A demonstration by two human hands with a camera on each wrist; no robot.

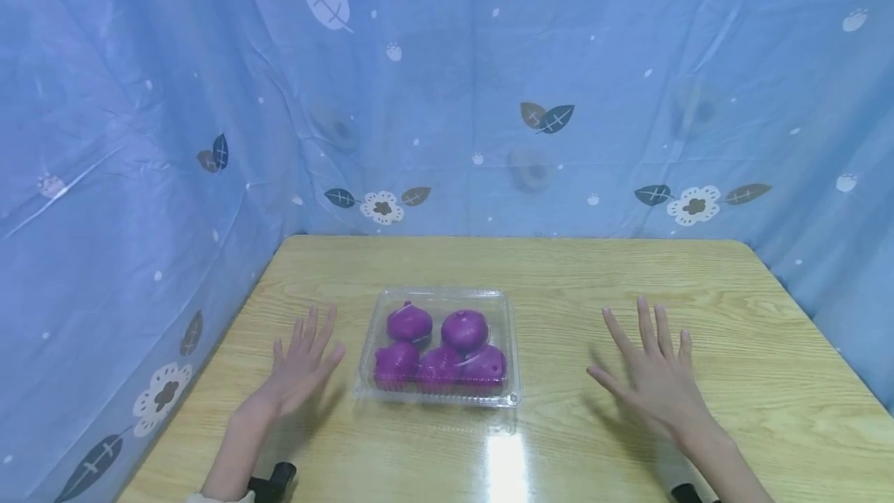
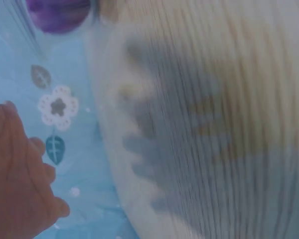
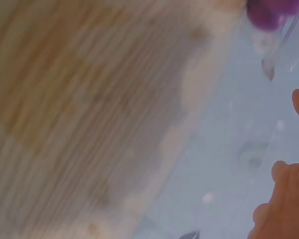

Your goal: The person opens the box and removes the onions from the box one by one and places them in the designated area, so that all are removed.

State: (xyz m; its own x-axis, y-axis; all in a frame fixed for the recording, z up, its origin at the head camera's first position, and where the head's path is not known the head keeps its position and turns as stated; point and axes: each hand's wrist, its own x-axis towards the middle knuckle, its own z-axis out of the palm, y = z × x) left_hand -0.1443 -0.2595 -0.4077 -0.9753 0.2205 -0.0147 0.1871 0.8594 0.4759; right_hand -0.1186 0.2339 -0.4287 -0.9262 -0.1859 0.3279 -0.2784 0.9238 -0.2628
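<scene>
On my head feed, a clear plastic rectangular box sits on the pale, wood-grained tabletop, a little left of centre. Inside it I count 5 glossy purple onion-shaped pieces: 2 in the far row and 3 in the near row, packed close together. The far-left piece shows a small pointed tip. The clear plastic covers them from above, though glare keeps me from telling whether the lid is latched.

I have the left hand to the left of the box, near it but apart from it, with the fingers straight and spread and the thumb towards the box. The right hand is on the other side, farther from the box, its fingers also spread wide apart and its thumb pointing inward. Both hover over the tabletop and cast soft shadows on it.

A black wrist mount shows below the left hand, next to the edge of a pale sleeve. A white patch of reflected light lies in front of the box. Around the tabletop hangs a blue curtain printed with leaves and white flowers.
</scene>
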